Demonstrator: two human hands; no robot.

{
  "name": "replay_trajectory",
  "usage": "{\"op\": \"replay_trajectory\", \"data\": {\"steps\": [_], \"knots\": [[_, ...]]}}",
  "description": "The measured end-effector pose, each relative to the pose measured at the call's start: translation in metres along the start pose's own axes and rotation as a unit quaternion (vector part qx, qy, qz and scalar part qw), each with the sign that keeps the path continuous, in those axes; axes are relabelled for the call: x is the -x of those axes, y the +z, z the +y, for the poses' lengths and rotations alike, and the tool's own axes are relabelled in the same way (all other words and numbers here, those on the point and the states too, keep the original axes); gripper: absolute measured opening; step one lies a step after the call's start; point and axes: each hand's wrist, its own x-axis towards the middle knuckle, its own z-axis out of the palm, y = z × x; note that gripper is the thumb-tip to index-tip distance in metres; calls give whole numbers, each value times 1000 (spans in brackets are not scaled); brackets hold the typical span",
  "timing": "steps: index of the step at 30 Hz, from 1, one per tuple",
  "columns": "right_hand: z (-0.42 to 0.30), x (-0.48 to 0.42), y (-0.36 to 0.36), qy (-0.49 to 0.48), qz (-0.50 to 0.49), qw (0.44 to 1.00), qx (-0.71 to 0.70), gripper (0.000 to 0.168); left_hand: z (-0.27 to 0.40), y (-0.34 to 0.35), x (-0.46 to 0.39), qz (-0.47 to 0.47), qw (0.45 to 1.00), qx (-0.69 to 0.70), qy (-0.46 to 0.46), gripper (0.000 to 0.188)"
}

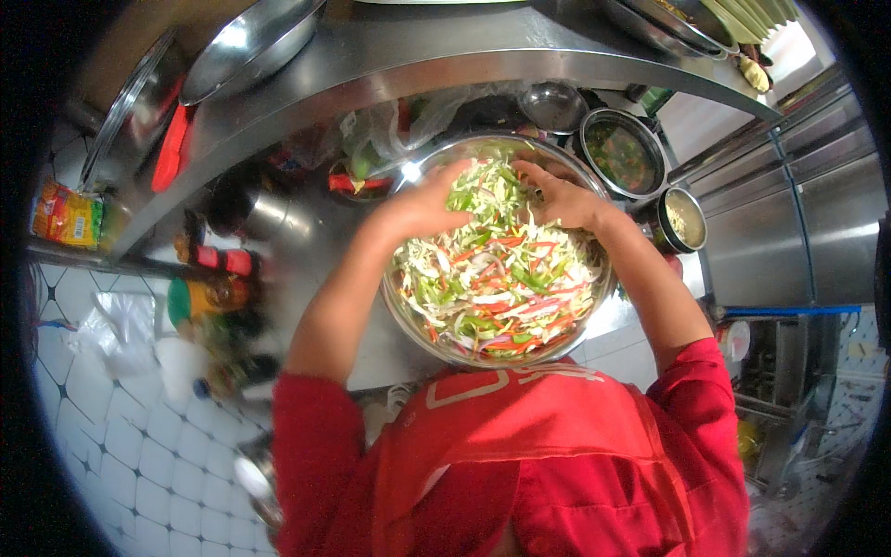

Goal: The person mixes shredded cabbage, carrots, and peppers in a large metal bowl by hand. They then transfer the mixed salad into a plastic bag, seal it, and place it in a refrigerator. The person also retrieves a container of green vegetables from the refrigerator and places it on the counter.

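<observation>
A large stainless steel bowl (502, 361) stands right in front of me, filled with shredded vegetables (498, 278): pale cabbage, green and red strips and some purple onion. Over the far left part of the bowl, my left hand (435, 202) has its fingers spread against the vegetables, thumb pointing inward. My right hand (557, 195) reaches in at the far right, its fingers curved around the heap's edge. Some fingertips are hidden among the shreds. Whether either hand grips any of them cannot be told.
Right of the bowl are a pot of greens in liquid (621, 154) and a smaller pot (682, 220). A steel shelf (418, 66) crosses above the counter, holding metal bowls (254, 49) and a red-handled utensil (172, 150). Jars and bottles (223, 296) stand left.
</observation>
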Motion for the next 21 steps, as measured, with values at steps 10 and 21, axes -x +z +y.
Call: {"op": "replay_trajectory", "data": {"steps": [10, 21], "knots": [[-59, 15, 3, -54, 115, 956, 263, 50, -1, 5, 10, 50, 996, 34, 62, 70], [-42, -29, 22, -145, 105, 983, 41, 16, -3, 11, 12, 91, 992, 56, 63, 52]]}}
